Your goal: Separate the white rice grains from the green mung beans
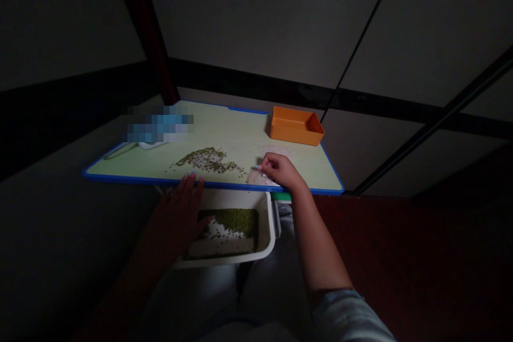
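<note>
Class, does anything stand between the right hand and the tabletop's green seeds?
Nothing visible does: between the right hand, pinching a small pale piece, and the seed patch lie only tabletop and stray seeds.

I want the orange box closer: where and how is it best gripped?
Probably at the middle of the near long wall of the orange box, with the right hand coming from above on the near side. The box stands upright on the table, open-topped and thin-walled, so fingers could go inside the rim, thumb outside.

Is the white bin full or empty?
Neither; the white bin is partly filled: small green beans heap toward its far right, bare floor showing nearer.
</note>
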A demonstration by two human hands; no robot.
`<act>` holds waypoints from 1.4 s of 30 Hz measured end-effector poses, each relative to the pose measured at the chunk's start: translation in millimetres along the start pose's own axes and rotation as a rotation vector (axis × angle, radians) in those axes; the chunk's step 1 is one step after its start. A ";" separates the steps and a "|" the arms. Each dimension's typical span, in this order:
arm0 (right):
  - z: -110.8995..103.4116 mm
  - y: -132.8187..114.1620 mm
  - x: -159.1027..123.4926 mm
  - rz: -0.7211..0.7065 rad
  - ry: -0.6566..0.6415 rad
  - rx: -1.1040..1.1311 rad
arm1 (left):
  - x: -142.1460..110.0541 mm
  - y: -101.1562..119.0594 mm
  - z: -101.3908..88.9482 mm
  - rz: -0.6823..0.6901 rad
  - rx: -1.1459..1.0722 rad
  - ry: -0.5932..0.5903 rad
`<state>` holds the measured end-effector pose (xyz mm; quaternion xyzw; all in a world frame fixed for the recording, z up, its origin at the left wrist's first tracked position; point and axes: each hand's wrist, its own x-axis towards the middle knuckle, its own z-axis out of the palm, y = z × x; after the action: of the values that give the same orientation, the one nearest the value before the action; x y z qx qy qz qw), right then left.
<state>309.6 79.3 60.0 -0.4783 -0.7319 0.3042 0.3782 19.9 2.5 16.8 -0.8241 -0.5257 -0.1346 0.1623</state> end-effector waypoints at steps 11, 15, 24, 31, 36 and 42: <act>-0.3 1.2 0.9 0.009 0.102 -0.015 | -1.5 -2.3 3.0 0.007 -0.043 0.010; 0.2 1.6 2.1 -0.006 0.091 -0.045 | -1.3 -0.7 -0.5 -0.003 -0.019 -0.008; 5.1 -7.6 2.7 -0.051 0.018 -0.112 | -0.4 -0.2 3.2 0.001 -0.036 0.020; 5.5 -0.6 3.5 -0.019 0.128 0.032 | -1.4 -0.6 3.2 0.005 -0.032 0.016; 2.4 -0.1 5.0 0.034 0.333 -0.141 | -2.0 -0.6 2.9 -0.002 -0.036 0.021; 0.7 -2.1 4.6 0.038 0.339 -0.280 | -0.4 -0.8 1.0 -0.007 -0.032 -0.013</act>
<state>306.8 82.8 62.4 -0.5845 -0.6836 0.1218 0.4199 19.1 2.9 15.8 -0.8255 -0.5275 -0.1382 0.1455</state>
